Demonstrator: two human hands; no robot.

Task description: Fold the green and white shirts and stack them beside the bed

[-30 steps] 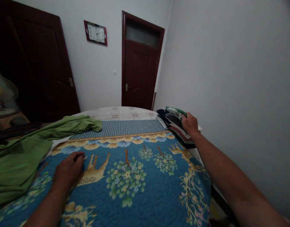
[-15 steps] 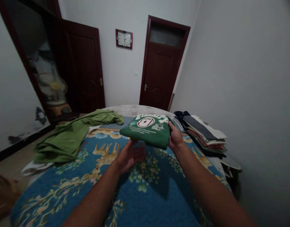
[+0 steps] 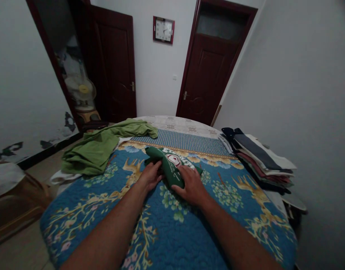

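Observation:
A folded green shirt (image 3: 170, 173) with white lettering and a round emblem lies on the blue patterned cover, its middle bent up into a ridge. At its near left edge, my left hand (image 3: 152, 175) has its fingers curled around the cloth, and the fingertips are partly hidden. My right hand (image 3: 191, 184) grips the shirt from the right, fingers over the top and thumb at the near edge. Part of the print is covered by that hand.
A loose light green garment (image 3: 89, 152) is spread at the left of the table. At the right edge stands a stack of folded clothes (image 3: 262, 159). The blue floral cover (image 3: 172, 228) lies over a rounded table. A wooden chair (image 3: 17, 202) is at the far left.
The green shirt has come down from the air onto the cover and is now bent in the middle. My right hand has shifted from its right edge onto its top; the left now grips it.

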